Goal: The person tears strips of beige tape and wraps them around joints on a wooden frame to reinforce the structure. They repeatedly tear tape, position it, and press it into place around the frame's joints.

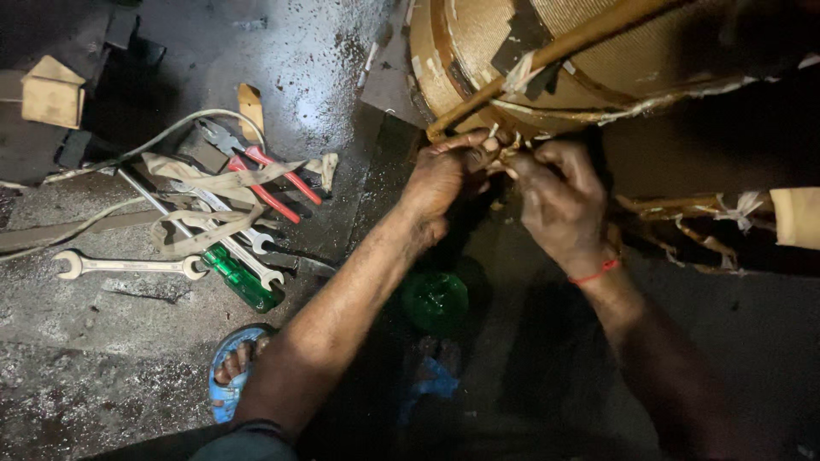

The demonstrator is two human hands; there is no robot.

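Where the two hands meet, upper centre of the frame, they work a pale strip [504,152] at the lower edge of a large tan coil [478,43]. Left hand [444,179]: fingers curled, thumb and fingertips pinching the strip. Right hand [559,201]: fingers bent in, pinching the same strip from the other side; red thread [595,273] around its wrist. Hands nearly touching.

Coil: fills upper right of frame, wound in fine tan ribbing, patched with dark tape scraps and pale ties. A brown rod [547,60] slants across its face. Lower right portion falls into shadow; more pale ties [739,207] show there.

Floor [325,60]: dark concrete, wet and oily, glinting in upper centre. Left of frame: a spanner [128,265], red-handled pliers [265,175], a green-handled screwdriver [242,277], tan webbing [213,201] draped over them, a pale cable [128,154]. Small cardboard box [53,92] at upper left. Green round object [436,300] in shadow below the hands; kind unclear. Foot in a blue sandal [235,371] at lower left. Lighting dim, edges of frame black.
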